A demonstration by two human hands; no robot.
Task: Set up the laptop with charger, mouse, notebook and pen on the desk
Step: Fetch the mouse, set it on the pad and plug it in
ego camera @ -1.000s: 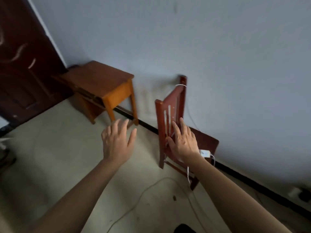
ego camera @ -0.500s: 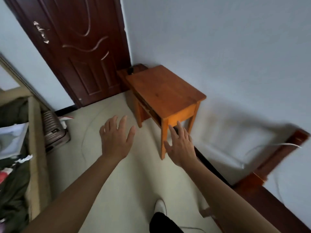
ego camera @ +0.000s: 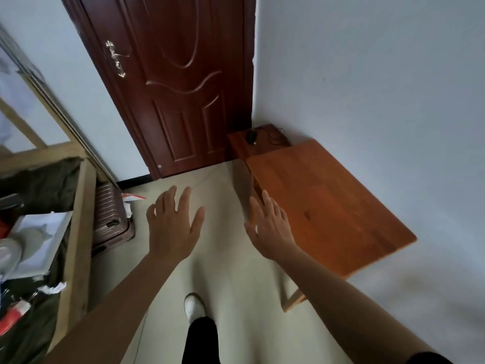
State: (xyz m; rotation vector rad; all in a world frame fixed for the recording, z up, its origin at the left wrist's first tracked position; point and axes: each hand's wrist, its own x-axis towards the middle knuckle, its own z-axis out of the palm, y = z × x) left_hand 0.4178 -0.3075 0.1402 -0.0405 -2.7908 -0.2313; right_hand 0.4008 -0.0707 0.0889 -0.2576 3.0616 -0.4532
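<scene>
We see the left hand (ego camera: pixel 172 227) spread flat, palm down, fingers apart, gripping nothing, held over the pale smooth floor (ego camera: pixel 236 271). The right hand (ego camera: pixel 270 227) is equally splayed and empty, poised just beside the near left edge of the orange-brown wooden desk (ego camera: pixel 328 206), whose grained rectangular top lies bare along the white wall (ego camera: pixel 380 88). Beyond the desk's far edge, in the room corner, a lower dark-brown wooden stand (ego camera: pixel 244 148) carries a small black mouse (ego camera: pixel 251 136) with a tangled dark cord (ego camera: pixel 275 135). A dark reddish panelled door (ego camera: pixel 183 88) with a metal handle (ego camera: pixel 115 59) closes the corner. At left we see a ribbed brown suitcase (ego camera: pixel 110 214) against a pale wooden frame (ego camera: pixel 76 232). Below, one white shoe (ego camera: pixel 194 307) steps forward.
</scene>
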